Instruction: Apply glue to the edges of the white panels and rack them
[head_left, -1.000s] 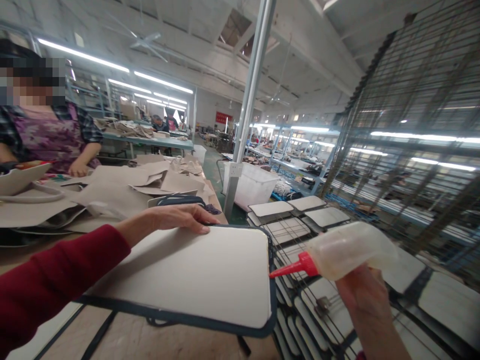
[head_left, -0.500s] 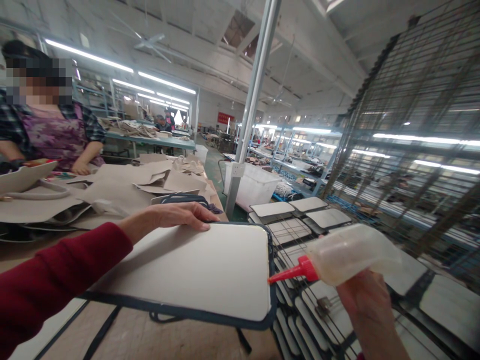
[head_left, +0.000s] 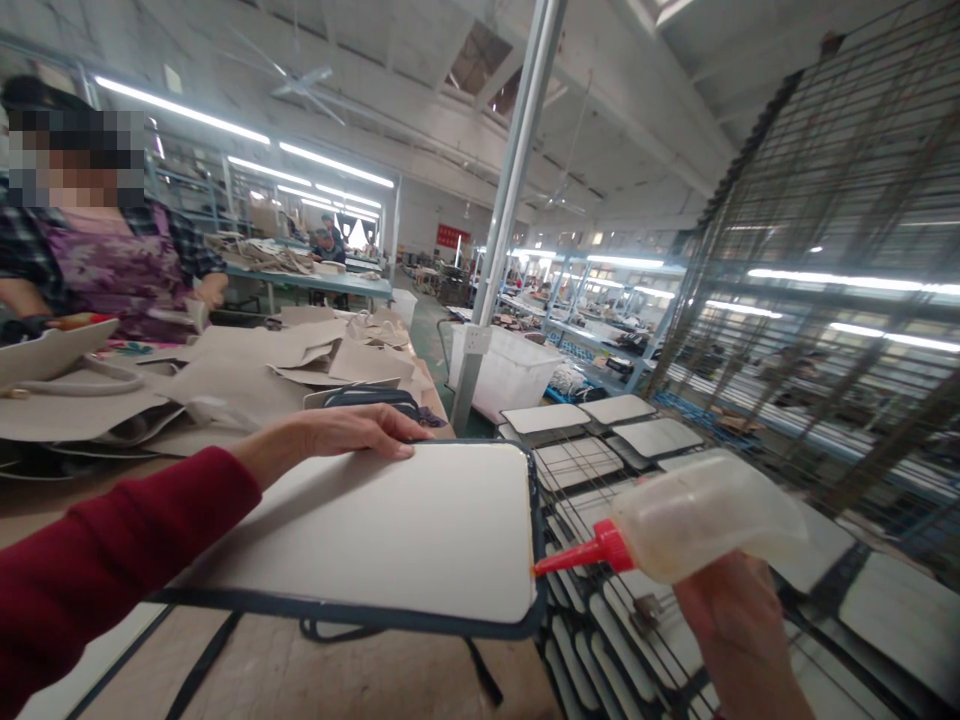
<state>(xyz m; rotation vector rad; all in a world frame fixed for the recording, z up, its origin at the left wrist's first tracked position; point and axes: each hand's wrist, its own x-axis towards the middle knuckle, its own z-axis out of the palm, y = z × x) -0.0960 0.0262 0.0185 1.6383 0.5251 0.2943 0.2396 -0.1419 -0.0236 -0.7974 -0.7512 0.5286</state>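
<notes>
Since a moment ago, the red tip (head_left: 571,559) of the squeeze bottle (head_left: 705,515) has slid a little closer to the near corner of the white board (head_left: 390,530). It touches the board's dark blue rim on the right side. The right hand (head_left: 739,620) holds the bottle from below, with its grip closed around it. The board lies flat on the counter (head_left: 285,680), and its right end sticks out past the edge. The left hand (head_left: 352,432) rests on the far edge of the board, with its fingers stretched out and its grip apart. Behind that hand lie beige cut pieces (head_left: 300,360). To the right, more white boards (head_left: 611,408) lie low down, and a tall wire rack (head_left: 825,200) stands behind them. Across the counter, a person in a purple top (head_left: 127,275) has one hand lifted.
</notes>
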